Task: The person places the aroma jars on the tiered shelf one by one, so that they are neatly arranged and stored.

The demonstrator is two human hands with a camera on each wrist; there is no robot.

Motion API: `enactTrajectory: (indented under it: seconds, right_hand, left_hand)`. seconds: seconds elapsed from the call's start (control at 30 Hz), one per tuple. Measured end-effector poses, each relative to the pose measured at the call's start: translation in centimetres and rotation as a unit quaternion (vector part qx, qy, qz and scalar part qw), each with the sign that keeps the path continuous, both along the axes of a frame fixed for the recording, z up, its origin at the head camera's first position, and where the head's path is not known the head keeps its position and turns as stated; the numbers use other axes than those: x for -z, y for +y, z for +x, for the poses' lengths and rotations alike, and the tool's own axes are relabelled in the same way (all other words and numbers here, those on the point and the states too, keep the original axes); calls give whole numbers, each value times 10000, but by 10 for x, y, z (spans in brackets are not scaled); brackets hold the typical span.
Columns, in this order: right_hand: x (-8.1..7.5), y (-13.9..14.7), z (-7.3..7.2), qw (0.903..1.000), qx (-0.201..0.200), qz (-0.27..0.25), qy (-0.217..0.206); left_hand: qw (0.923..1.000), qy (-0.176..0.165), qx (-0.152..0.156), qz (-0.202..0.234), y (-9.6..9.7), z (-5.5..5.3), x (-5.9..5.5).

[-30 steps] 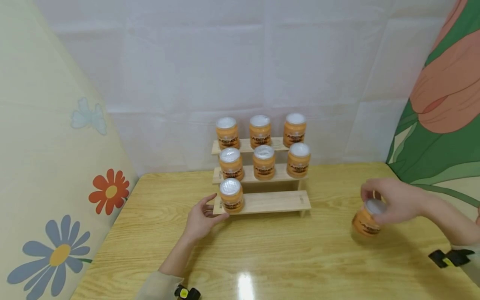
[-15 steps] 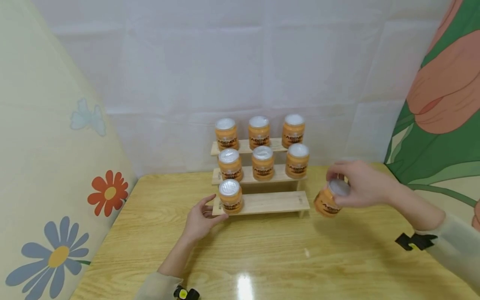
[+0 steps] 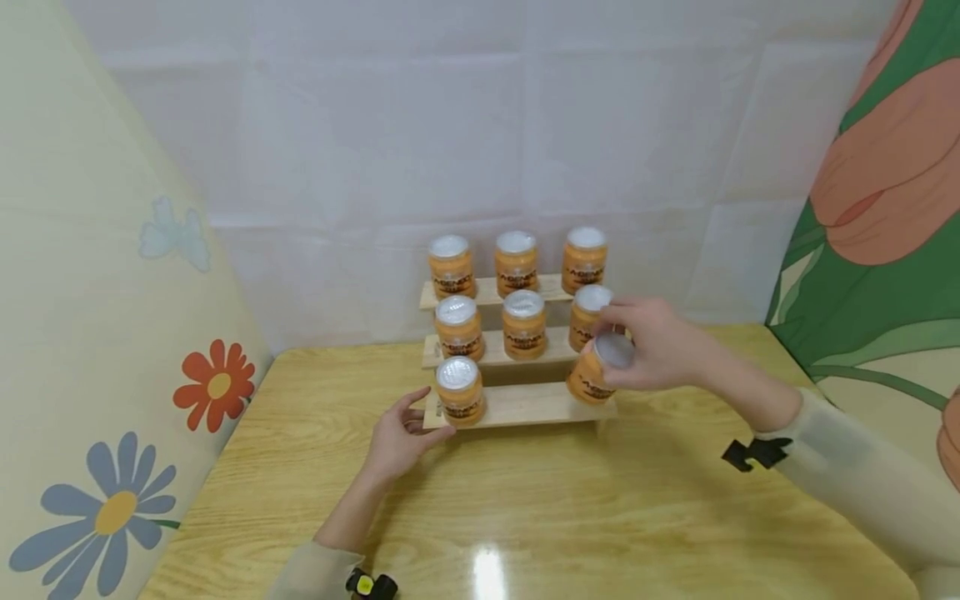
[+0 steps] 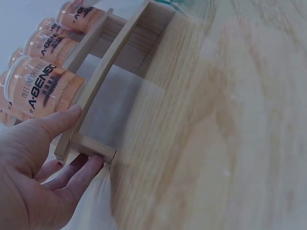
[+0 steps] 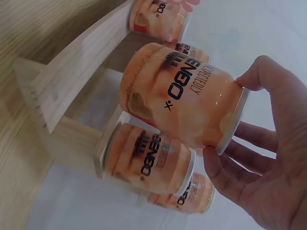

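Observation:
My right hand [image 3: 660, 346] grips an orange can [image 3: 588, 377] by its silvery lid end. The can is slightly tilted above the right part of the lowest shelf; in the right wrist view the held can [image 5: 177, 98] appears apart from the shelf. My left hand [image 3: 397, 443] holds the left end of the three-step wooden rack [image 3: 528, 406]. In the left wrist view, its thumb lies on the shelf edge and its fingertips touch the rack's leg [image 4: 93, 146]. Beside that thumb, one orange can [image 3: 460, 393] stands at the left of the lowest shelf.
Three matching cans stand on the top shelf, including a middle can [image 3: 517, 267]. Three more stand on the middle shelf, its right can [image 3: 583, 321] partly behind my right hand. The rack stands on a wood-grain table [image 3: 450, 517] before a white cloth [image 3: 375, 125].
My right hand has carried the can leftward and slightly away from me, from over the table at right to above the lowest shelf. My left hand has stayed at the rack's left end.

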State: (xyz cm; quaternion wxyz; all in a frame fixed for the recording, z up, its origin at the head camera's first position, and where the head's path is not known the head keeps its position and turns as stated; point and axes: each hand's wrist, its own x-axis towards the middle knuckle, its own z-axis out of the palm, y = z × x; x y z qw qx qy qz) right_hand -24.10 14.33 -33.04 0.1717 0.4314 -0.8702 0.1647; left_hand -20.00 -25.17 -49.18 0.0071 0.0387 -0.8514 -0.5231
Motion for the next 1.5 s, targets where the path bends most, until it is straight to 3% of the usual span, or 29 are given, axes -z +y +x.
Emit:
enactTrajectory:
  seconds: [0.23, 0.6, 0.9, 1.5]
  right_hand:
    - [8, -26, -9, 9999, -56, -106, 5]
    - [20, -62, -11, 9985, -82, -193, -509]
    - [28, -79, -12, 9983, -72, -184, -544]
    - [42, -101, -6, 9958, 380, 242, -792]
  left_hand:
    - [10000, 51, 31, -25, -1, 0, 1]
    - [10000, 39, 18, -28, -2, -1, 4]
    - [10000, 65, 44, -41, -2, -1, 1]
    - [10000, -3, 7, -83, -1, 0, -1]
